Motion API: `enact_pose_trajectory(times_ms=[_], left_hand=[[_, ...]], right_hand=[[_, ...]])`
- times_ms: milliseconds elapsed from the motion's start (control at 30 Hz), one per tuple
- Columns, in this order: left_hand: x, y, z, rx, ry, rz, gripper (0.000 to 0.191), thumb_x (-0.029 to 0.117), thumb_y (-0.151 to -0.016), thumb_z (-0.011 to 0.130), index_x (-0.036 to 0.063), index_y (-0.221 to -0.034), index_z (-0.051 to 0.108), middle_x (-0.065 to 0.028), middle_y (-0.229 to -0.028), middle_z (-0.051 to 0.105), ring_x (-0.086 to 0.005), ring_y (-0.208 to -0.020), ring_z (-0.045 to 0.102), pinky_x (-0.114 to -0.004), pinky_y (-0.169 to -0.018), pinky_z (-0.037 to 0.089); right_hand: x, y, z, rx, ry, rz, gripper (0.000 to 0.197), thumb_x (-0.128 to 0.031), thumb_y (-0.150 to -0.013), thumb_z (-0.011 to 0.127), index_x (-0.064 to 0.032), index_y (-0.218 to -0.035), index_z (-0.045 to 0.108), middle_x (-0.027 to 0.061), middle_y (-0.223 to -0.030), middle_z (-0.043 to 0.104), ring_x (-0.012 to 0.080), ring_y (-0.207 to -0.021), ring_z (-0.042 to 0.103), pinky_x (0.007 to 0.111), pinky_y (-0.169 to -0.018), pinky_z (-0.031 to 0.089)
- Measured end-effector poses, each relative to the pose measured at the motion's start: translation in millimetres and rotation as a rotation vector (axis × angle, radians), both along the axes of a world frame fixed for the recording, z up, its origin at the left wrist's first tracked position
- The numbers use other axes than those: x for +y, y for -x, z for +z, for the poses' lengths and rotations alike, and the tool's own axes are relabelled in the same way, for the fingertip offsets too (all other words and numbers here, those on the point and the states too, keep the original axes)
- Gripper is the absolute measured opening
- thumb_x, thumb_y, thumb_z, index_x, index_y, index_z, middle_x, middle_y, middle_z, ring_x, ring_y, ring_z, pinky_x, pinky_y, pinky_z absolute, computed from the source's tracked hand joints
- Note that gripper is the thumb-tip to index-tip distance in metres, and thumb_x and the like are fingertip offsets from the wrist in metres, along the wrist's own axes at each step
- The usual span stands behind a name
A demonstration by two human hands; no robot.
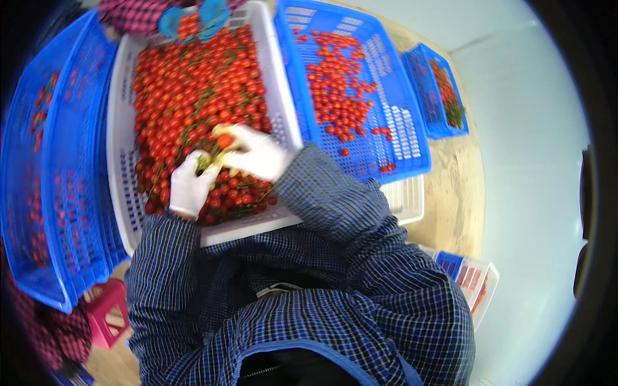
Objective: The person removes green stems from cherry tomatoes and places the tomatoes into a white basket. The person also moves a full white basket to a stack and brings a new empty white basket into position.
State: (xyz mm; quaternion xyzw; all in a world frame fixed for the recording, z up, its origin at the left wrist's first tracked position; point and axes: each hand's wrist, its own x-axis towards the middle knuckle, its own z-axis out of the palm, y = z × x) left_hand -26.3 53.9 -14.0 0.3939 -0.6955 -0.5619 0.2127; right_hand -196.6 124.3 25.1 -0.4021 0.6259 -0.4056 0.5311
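A white plastic crate (119, 144) lies before me, filled with red cherry tomatoes (193, 91) among thin green stems. Both my hands, in white gloves with yellowish fingertips, are over its near half. My right hand (258, 152) has a single cherry tomato (224, 141) between thumb and fingers. Close beside it, my left hand (190, 186) pinches what looks like a bit of green stem (203, 162); blur hides the details. The fingertips of the two hands nearly meet.
To the right stands a blue crate (400, 116) with loose cherry tomatoes; a smaller blue basket (427, 120) sits beyond it. More blue crates (53, 193) crowd the left, near a pink stool (108, 313). Another person's blue-gloved hands (212, 19) hold tomatoes at the far end.
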Motion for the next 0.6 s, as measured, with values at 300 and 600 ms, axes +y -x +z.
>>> enact_pose_trajectory(times_ms=[300, 600], left_hand=[[-0.8, 0.2, -5.9, -0.002, -0.112, -0.076, 0.007, 0.003, -0.080, 0.063, 0.0014, -0.084, 0.058, 0.0035, -0.069, 0.055, -0.0017, -0.058, 0.046, -0.019, -0.048, 0.041], [-23.3, -9.6, -0.3, 0.047, -0.255, 0.014, 0.006, 0.012, -0.084, 0.062, 0.0064, -0.082, 0.059, 0.0050, -0.068, 0.054, -0.0030, -0.057, 0.045, -0.019, -0.050, 0.036]], right_hand=[[3.0, -6.1, 15.2, 0.430, 0.107, -0.041, 0.036, -0.025, -0.078, 0.065, -0.0099, -0.110, 0.056, 0.0088, -0.082, 0.062, 0.0188, -0.071, 0.062, 0.031, -0.064, 0.049], [14.7, 76.8, 39.6, 0.946, 0.080, -0.287, 0.037, -0.043, -0.079, 0.058, -0.0115, -0.098, 0.060, 0.0135, -0.093, 0.063, 0.0287, -0.084, 0.062, 0.040, -0.074, 0.049]])
